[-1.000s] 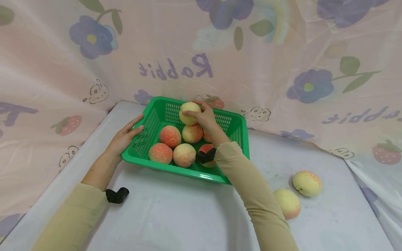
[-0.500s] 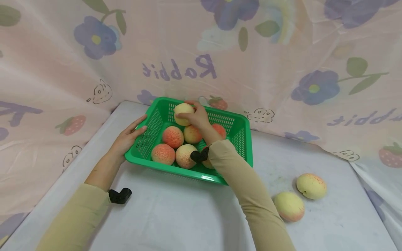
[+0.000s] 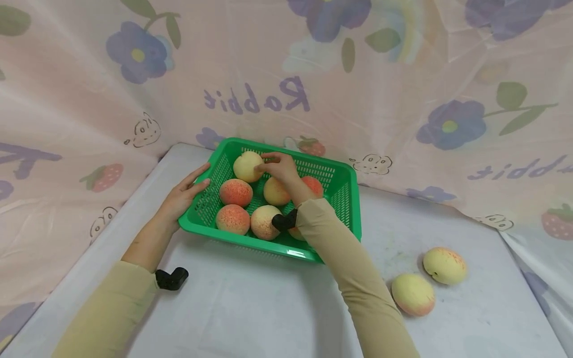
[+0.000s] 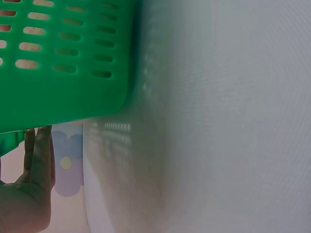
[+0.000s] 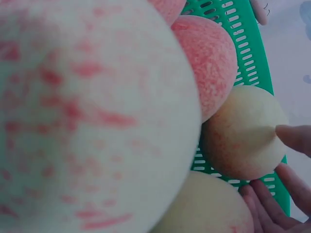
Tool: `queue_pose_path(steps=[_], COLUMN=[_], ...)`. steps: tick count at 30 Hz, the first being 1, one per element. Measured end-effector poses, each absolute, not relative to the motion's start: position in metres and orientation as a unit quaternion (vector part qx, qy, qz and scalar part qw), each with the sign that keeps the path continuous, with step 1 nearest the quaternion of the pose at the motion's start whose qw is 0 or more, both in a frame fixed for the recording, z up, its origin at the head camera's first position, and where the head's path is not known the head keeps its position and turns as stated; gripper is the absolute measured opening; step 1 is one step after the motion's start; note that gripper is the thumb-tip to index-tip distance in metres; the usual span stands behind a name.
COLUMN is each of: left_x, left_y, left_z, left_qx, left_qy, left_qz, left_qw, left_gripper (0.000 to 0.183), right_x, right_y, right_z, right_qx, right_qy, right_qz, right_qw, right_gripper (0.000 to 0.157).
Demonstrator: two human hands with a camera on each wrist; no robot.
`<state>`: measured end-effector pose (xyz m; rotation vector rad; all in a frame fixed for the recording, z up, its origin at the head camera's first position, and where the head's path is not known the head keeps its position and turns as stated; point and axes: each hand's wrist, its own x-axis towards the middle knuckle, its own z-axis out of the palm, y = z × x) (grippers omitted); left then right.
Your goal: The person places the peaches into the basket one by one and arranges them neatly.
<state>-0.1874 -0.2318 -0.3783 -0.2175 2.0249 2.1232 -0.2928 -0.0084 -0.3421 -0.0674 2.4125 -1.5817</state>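
Observation:
A pale yellow peach (image 3: 248, 166) rests in the back left corner of the green plastic basket (image 3: 286, 251). My right hand (image 3: 282, 168) is at its right side, thumb tip touching the skin and fingers beside it; the right wrist view shows this peach (image 5: 248, 131) close up. Around it in the basket lie several red-speckled and yellow peaches, among them a red peach (image 3: 236, 193) just in front. My left hand (image 3: 176, 199) rests against the basket's left rim with fingers extended; in the left wrist view those fingers (image 4: 41, 158) reach up along the rim.
To the right of the basket, two yellow peaches (image 3: 413, 294) lie on the white-covered table (image 3: 250, 308). A patterned curtain (image 3: 358, 114) hangs close behind the basket and along the left side. My right forearm crosses over the basket's front right rim.
The yellow peach has moved left and down into the basket's back left corner. My right hand moved left with it, then its fingers loosened. The red peach shifted left. My left hand stays on the rim.

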Motion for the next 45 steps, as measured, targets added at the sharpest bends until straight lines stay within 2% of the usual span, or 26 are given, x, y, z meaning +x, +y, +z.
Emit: queue_pose_path(steps=[17, 23, 32, 41, 45], left_x=[-0.188, -0.188, -0.187, -0.187, -0.187], left_y=[-0.231, -0.230, -0.233, -0.233, -0.233], left_z=[-0.378, -0.378, -0.377, -0.377, -0.378], left_qx=[-0.067, -0.071, -0.072, -0.074, -0.071], left_qy=[0.689, 0.690, 0.696, 0.683, 0.673], left_qz=[0.715, 0.714, 0.708, 0.719, 0.729], left_qw=[0.097, 0.095, 0.095, 0.104, 0.107], left_gripper=[0.056, 0.055, 0.055, 0.057, 0.057], right_x=[-0.293, -0.292, -0.288, -0.274, -0.269], right_y=[-0.009, -0.002, 0.006, 0.022, 0.034], right_z=[-0.342, -0.342, -0.337, -0.318, -0.314], right_qx=[-0.060, -0.084, -0.071, -0.075, -0.097], right_qy=[0.857, 0.854, 0.878, 0.880, 0.880], right_qz=[-0.494, -0.497, -0.456, -0.428, -0.418], right_qw=[0.134, 0.131, 0.126, 0.195, 0.204], right_gripper=[0.053, 0.047, 0.038, 0.034, 0.036])
